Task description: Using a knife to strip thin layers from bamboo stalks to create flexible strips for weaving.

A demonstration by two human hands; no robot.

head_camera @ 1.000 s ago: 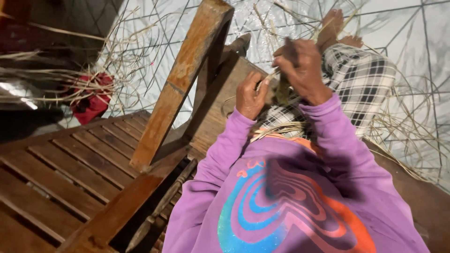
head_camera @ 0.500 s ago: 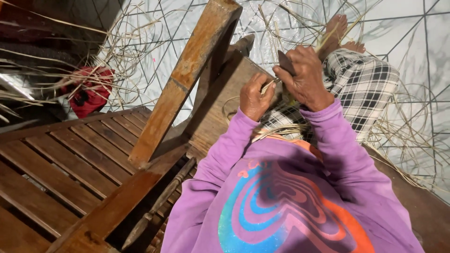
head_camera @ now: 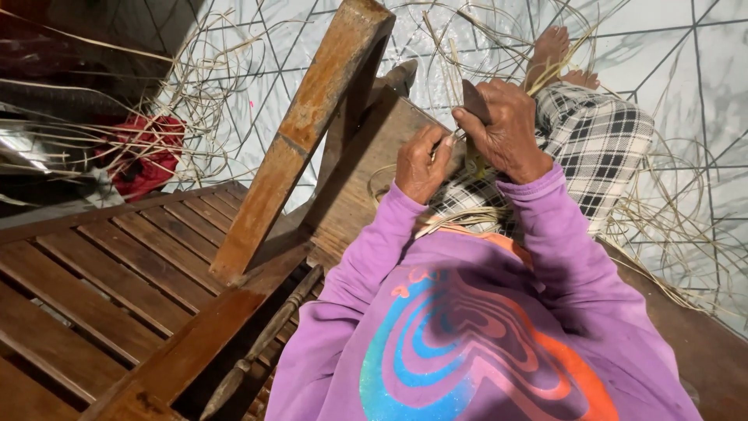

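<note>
White tiled floor all around, littered with loose pale strips curling everywhere, and a red bundle sits off to the left among more of them. Person in a purple sweater with a swirly print sits on a wooden bench; slatted wood runs off to the lower left and a thick plank leans up diagonally just left of the hands. Checked cloth covers the lap and legs, with a bare foot poking out onto the tiles at the top. Both hands are up close together over the lap. Right hand has its grip closed around a dark knife handle, thumb pressed along it; the blade itself is hidden behind the fingers so I can't see it. Left hand has a narrow pinch grip on a thin strip, which runs between the two hands right at the knife, above the checked cloth. More strips trail down from the hands across the lap toward the sweater. A turned wooden stick lies along the bench edge at the bottom, well away from the hands.
</note>
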